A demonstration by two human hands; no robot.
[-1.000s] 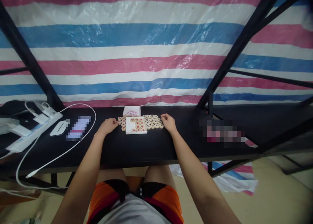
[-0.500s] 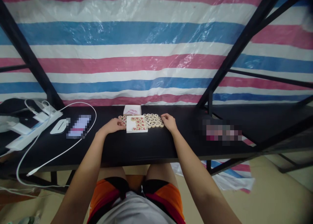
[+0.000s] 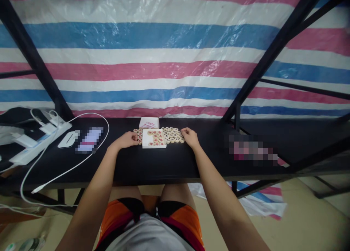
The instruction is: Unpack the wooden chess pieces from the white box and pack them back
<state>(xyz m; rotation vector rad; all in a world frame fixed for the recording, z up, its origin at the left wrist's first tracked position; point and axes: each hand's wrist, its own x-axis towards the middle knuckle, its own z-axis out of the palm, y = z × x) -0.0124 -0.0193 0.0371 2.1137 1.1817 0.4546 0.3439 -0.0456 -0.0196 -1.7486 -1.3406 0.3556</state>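
Observation:
A white open box (image 3: pixel 146 146) lies on the black table, with several round Chinese chess pieces (image 3: pixel 155 137) with red characters in it, its left side bare. My left hand (image 3: pixel 128 139) is closed, fingers curled beside a short column of red-marked chess pieces (image 3: pixel 140 135) left of the box; what the fingertips hold, if anything, is hidden. To the right of the box, chess pieces with black characters (image 3: pixel 171 135) lie in packed rows. My right hand (image 3: pixel 190 137) rests at their right end, thumb and fingers slightly apart, fingertips touching the outermost pieces.
Behind the box lies a white lid-like box part (image 3: pixel 149 122) with red print. A power strip (image 3: pixel 35 145), white cable (image 3: pixel 62 169), white device (image 3: pixel 68 139) and blurred phone-like thing (image 3: pixel 89 140) are on the left. A blurred item (image 3: pixel 251 150) lies right. Black frame bars (image 3: pixel 246 87) flank the table (image 3: pixel 155 167).
My left hand has drawn slightly left from the column of pieces, so more of it shows. My right hand stays at the row's end. The whole view has shifted a little.

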